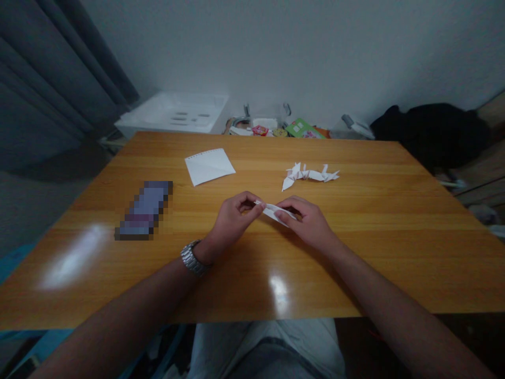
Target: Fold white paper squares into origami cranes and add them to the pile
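A narrow folded strip of white paper [273, 211] is held between my two hands, above the middle of the wooden table. My left hand [236, 217] pinches its left tip between thumb and fingers; a metal watch is on that wrist. Gripping the right end is my right hand [305, 217], thumb on top and fingers behind, which hide part of the paper. Just beyond my hands lies a white folded-paper figure [311, 175] with several pointed parts. A flat white sheet [210, 166] with a torn, perforated edge rests farther to the left.
A pixelated phone-like object [145, 210] lies on the left of the table [394, 221]. Behind the far edge stand a white plastic piece with slots [138, 122] and a bin of small packets [260, 130]. Dark cloth [430, 131] is at the back right.
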A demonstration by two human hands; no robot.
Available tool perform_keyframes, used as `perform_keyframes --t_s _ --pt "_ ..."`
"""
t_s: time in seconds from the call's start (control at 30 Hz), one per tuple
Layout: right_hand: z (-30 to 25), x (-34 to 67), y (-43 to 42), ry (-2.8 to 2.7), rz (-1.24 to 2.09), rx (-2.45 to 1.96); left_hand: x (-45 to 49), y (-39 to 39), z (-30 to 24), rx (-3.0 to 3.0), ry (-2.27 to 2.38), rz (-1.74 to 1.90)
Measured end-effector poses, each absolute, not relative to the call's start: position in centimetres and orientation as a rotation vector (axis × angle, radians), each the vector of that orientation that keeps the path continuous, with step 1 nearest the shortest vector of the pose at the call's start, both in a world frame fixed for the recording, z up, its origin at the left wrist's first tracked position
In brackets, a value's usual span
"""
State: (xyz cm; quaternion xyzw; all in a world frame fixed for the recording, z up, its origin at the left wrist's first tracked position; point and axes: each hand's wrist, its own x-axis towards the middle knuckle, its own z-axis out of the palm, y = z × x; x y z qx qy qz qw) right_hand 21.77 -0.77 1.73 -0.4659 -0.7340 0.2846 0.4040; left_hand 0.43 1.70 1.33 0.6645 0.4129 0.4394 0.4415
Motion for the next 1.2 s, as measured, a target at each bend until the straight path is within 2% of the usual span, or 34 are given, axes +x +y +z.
perform_keyframes --t_s 0.57,0.97,1.2 --pt "1.7 22.0 -0.8 -1.941 0.634 -1.158 0.1 1.8 1.8 1.917 1.046 0.973" --pt "1.8 22.8 -0.4 -1.860 0.714 -1.200 -0.1 2.2 1.5 1.492 1.051 0.948" --pt "1.7 22.7 -0.3 -1.861 0.713 -1.189 -0.1 2.2 1.6 1.491 1.048 0.971"
